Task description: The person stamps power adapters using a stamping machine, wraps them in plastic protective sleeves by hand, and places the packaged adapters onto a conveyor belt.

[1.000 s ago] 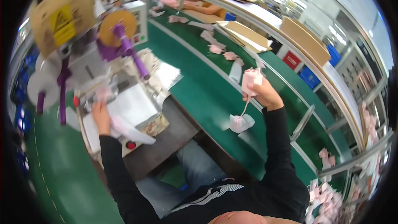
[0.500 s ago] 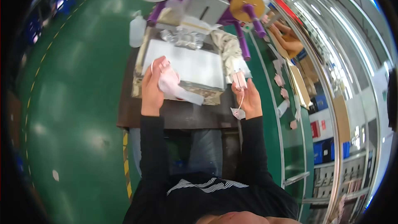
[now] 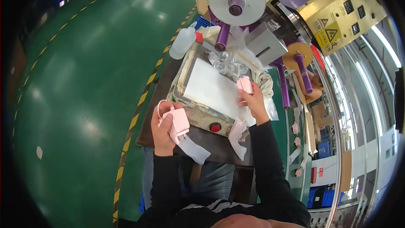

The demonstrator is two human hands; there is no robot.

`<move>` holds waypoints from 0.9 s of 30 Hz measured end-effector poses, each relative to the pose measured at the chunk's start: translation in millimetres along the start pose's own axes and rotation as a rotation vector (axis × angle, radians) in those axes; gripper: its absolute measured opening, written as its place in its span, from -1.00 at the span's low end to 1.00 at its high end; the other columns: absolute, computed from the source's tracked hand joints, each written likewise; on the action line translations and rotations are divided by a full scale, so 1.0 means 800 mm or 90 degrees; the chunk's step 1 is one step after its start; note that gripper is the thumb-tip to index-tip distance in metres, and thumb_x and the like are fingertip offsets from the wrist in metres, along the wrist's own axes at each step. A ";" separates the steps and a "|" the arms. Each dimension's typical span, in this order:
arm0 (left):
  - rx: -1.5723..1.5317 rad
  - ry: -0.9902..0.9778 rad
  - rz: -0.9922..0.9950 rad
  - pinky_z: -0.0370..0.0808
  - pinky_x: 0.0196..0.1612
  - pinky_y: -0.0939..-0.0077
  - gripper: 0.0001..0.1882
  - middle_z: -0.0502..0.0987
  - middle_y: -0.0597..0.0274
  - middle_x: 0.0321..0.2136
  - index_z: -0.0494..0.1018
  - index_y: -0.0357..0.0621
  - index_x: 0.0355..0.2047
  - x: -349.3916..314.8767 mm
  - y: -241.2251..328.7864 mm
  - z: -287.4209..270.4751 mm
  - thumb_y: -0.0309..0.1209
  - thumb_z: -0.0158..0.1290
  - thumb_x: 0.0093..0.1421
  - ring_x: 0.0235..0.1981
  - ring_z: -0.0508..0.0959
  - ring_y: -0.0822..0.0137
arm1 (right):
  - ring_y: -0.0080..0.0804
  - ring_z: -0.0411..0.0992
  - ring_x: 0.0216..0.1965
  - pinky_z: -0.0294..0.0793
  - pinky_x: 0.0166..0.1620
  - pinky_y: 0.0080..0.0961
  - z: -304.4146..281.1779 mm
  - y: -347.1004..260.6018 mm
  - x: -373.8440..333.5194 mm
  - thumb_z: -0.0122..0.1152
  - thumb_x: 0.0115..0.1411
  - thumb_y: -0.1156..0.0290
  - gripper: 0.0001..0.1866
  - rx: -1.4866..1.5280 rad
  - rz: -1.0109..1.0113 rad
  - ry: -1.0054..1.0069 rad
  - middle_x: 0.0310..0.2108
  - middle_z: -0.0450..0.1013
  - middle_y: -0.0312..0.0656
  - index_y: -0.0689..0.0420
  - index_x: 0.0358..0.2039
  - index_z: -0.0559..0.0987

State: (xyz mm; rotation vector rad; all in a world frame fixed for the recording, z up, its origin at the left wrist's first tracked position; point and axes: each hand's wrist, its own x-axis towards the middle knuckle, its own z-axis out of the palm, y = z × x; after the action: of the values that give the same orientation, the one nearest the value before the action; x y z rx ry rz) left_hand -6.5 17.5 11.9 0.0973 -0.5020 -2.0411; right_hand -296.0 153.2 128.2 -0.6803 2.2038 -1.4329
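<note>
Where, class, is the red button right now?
In the head view, the red button sits on the near side of the machine base, between the left hand and right hand, just left of a whitish wrap.

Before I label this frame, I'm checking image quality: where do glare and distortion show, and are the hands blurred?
Head view: glare whitens patches of the green floor; head view: the striped tape bows; head view: the left hand, right hand and their pink plugs look fairly sharp.
</note>
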 end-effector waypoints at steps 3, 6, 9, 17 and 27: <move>0.035 0.009 0.005 0.69 -0.16 0.27 -0.60 0.55 0.01 -0.14 0.42 -0.21 0.01 0.004 0.004 0.001 -0.30 0.20 0.23 -0.23 0.66 0.11 | 0.12 0.58 -0.08 0.49 0.03 -0.13 0.013 -0.003 0.038 0.28 0.15 -0.10 -0.13 -0.490 -0.225 0.141 -0.02 0.54 0.22 0.26 0.29 0.30; 0.121 0.022 0.002 0.68 -0.15 0.30 -0.61 0.54 0.02 -0.10 0.42 -0.26 0.01 0.005 0.010 0.002 -0.36 0.19 0.22 -0.20 0.66 0.14 | 0.14 0.56 -0.04 0.48 0.04 -0.09 0.044 -0.039 0.053 0.17 0.20 -0.19 -0.14 -0.566 -0.174 0.147 -0.11 0.57 0.22 0.25 0.28 0.34; 0.224 0.032 -0.009 0.67 -0.06 0.32 -0.62 0.46 0.03 0.08 0.44 -0.29 0.01 0.009 0.004 0.002 -0.49 0.18 0.19 -0.11 0.62 0.22 | 0.17 0.54 0.00 0.45 0.09 -0.11 0.034 -0.034 0.099 0.13 0.23 -0.24 -0.13 -0.607 -0.219 0.122 -0.03 0.54 0.23 0.25 0.28 0.35; 0.379 0.022 0.010 0.64 -0.02 0.35 -0.64 0.30 -0.06 0.31 0.50 -0.27 -0.05 0.018 -0.004 -0.017 -0.44 0.25 0.15 0.14 0.49 0.23 | 0.17 0.50 0.06 0.46 0.12 -0.16 0.065 -0.064 0.114 0.09 0.21 -0.34 -0.11 -0.760 -0.133 0.064 -0.01 0.54 0.23 0.27 0.20 0.44; 0.393 0.019 -0.038 0.37 0.18 0.36 -0.65 0.28 -0.10 0.33 0.54 -0.25 -0.09 0.020 -0.008 -0.012 -0.54 0.21 0.07 0.17 0.44 0.25 | 0.14 0.49 0.00 0.44 0.03 -0.10 0.063 -0.019 0.141 0.10 0.32 -0.16 -0.40 -0.692 -0.303 0.142 -0.26 0.57 0.14 0.20 -0.04 0.59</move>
State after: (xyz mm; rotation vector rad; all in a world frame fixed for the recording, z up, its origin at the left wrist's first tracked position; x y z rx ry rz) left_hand -17.1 3.2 3.2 0.5151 -1.1057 -1.8729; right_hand -353.2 43.4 113.6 -1.5064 3.0777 -0.3221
